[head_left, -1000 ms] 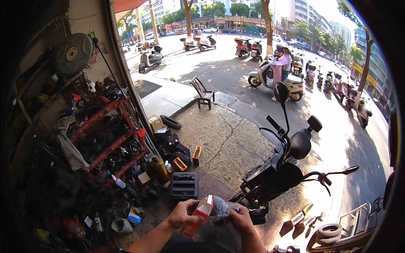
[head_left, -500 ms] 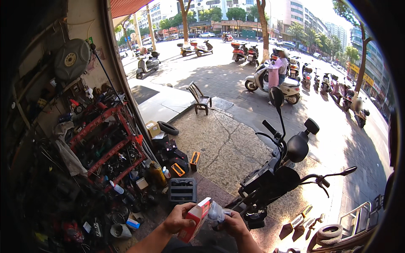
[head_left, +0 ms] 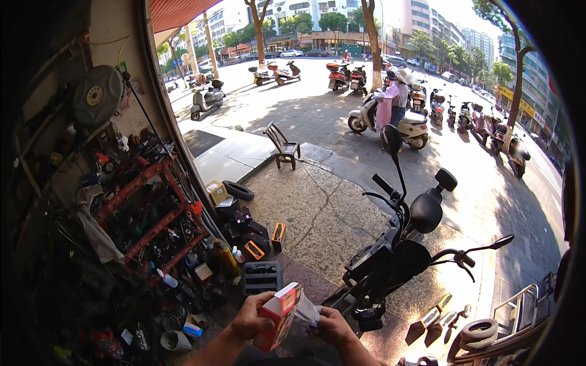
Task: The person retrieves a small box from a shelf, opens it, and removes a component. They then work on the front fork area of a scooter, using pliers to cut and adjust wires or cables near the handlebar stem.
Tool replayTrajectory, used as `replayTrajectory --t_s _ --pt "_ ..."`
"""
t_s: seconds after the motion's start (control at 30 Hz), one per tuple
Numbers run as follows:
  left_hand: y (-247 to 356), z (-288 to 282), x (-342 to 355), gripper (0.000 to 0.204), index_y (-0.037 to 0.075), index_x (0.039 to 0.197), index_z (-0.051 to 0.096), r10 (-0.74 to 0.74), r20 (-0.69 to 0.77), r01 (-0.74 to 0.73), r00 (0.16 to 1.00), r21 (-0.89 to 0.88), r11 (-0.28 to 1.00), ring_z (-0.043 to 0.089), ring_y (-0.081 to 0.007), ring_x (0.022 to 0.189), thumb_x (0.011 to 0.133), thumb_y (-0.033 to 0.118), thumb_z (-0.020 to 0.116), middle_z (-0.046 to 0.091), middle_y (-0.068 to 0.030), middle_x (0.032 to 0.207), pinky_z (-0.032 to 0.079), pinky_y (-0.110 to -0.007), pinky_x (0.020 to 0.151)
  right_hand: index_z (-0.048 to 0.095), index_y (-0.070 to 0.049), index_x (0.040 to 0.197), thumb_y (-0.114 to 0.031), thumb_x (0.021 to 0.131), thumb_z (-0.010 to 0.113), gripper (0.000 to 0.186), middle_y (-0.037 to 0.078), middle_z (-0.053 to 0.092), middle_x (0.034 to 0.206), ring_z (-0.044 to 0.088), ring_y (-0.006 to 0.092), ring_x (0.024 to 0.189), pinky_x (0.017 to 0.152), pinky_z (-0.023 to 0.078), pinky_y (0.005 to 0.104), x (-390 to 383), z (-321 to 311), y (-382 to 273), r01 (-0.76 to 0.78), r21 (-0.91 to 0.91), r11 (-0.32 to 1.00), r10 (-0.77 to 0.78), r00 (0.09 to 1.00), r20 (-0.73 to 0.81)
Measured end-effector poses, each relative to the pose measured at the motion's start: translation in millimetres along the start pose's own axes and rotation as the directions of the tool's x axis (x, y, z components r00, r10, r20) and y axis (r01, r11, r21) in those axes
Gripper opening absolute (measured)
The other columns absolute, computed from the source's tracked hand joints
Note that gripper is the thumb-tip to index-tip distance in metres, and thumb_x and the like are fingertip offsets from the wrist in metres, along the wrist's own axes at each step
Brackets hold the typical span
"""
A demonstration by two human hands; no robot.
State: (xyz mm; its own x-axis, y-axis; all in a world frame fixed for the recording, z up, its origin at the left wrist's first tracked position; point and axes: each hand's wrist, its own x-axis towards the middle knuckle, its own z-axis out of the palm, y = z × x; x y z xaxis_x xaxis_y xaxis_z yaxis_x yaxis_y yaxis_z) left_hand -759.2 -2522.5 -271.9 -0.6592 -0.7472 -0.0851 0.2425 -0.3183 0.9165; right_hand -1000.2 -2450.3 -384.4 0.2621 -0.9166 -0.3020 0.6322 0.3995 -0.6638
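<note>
My left hand point(head_left: 251, 316) is wrapped round a small red and white cardboard box point(head_left: 282, 314), tilted at the bottom middle of the view. A crumpled clear plastic bag point(head_left: 307, 310) lies against the box's right side. My right hand point(head_left: 335, 327) pinches the bag's right end. Whether anything is inside the bag or the box, I cannot tell. Just beyond my hands, a dark grey moulded tool case point(head_left: 262, 278) rests on the floor. An electric scooter point(head_left: 390, 262) with black handlebars and mirrors stands to the right of my hands.
A red metal rack point(head_left: 152, 213) crowded with tools and parts fills the left wall. Bottles, boxes and a loose tyre point(head_left: 238, 191) lie beside it. A small wooden chair point(head_left: 282, 146) stands farther out. Two stacked tyres point(head_left: 478, 332) sit at lower right. Someone is on a white scooter point(head_left: 409, 129) outside.
The plastic bag now looks flatter and hangs lower beside the box. My right hand has shifted slightly left and down, still pinching the bag. My left hand keeps its hold on the box.
</note>
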Motion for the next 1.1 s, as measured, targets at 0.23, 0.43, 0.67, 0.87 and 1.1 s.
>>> replayTrajectory --t_s 0.23,0.43,0.67,0.87,1.1 --pt "5.4 0.5 -0.9 0.099 -0.010 0.135 0.053 0.016 0.003 -0.016 1.000 -0.026 1.000 0.066 -0.0175 0.103 0.062 0.044 0.093 0.068 -0.0114 0.116 0.052 -0.033 0.092 0.066 0.002 0.118 -0.019 0.098 0.068 0.029 0.004 0.066 0.086 0.060 0.0136 0.066 0.062 0.052 0.0303 -0.7 -0.9 -1.5 0.008 0.000 1.000 -0.008 1.000 0.007" --pt "4.2 -1.9 -2.4 0.099 -0.010 0.135 0.053 0.033 -0.002 -0.033 0.999 -0.034 0.999 0.066 -0.0183 0.104 0.062 0.044 0.093 0.068 -0.0121 0.117 0.052 -0.034 0.093 0.065 0.001 0.116 -0.022 0.098 0.068 0.029 0.005 0.066 0.087 0.061 0.0150 0.068 0.063 0.053 0.0327 2.9 -10.9 6.2 0.014 0.022 1.000 -0.015 0.998 0.055" --pt "5.0 -2.1 -5.0 0.096 -0.009 0.131 0.055 0.029 -0.009 -0.030 1.000 -0.034 0.999 0.067 -0.0181 0.102 0.061 0.045 0.093 0.068 -0.0119 0.114 0.053 -0.034 0.090 0.064 0.001 0.117 -0.023 0.097 0.070 0.032 0.006 0.067 0.091 0.064 0.0171 0.071 0.066 0.055 0.0339 4.6 -18.0 14.6 0.022 0.040 0.999 -0.024 0.997 0.073" --pt "7.4 -0.4 -5.1 0.095 -0.008 0.128 0.056 0.032 -0.020 -0.033 0.999 -0.017 0.999 0.067 -0.0179 0.099 0.060 0.047 0.093 0.069 -0.0116 0.112 0.054 -0.034 0.089 0.064 0.002 0.118 -0.022 0.096 0.070 0.033 0.007 0.068 0.091 0.065 0.0178 0.072 0.066 0.056 0.0346 4.3 -21.2 17.7 0.018 0.039 0.999 -0.021 0.996 0.083" --pt "6.1 -3.2 -7.3 0.093 -0.008 0.125 0.057 0.035 -0.046 -0.035 0.998 -0.005 0.999 0.067 -0.0175 0.099 0.060 0.047 0.093 0.068 -0.0117 0.110 0.054 -0.034 0.088 0.063 0.003 0.119 -0.022 0.096 0.070 0.034 0.007 0.068 0.090 0.066 0.0184 0.071 0.065 0.057 0.0351 1.0 -19.3 14.5 0.043 0.027 0.999 -0.044 0.997 0.056"
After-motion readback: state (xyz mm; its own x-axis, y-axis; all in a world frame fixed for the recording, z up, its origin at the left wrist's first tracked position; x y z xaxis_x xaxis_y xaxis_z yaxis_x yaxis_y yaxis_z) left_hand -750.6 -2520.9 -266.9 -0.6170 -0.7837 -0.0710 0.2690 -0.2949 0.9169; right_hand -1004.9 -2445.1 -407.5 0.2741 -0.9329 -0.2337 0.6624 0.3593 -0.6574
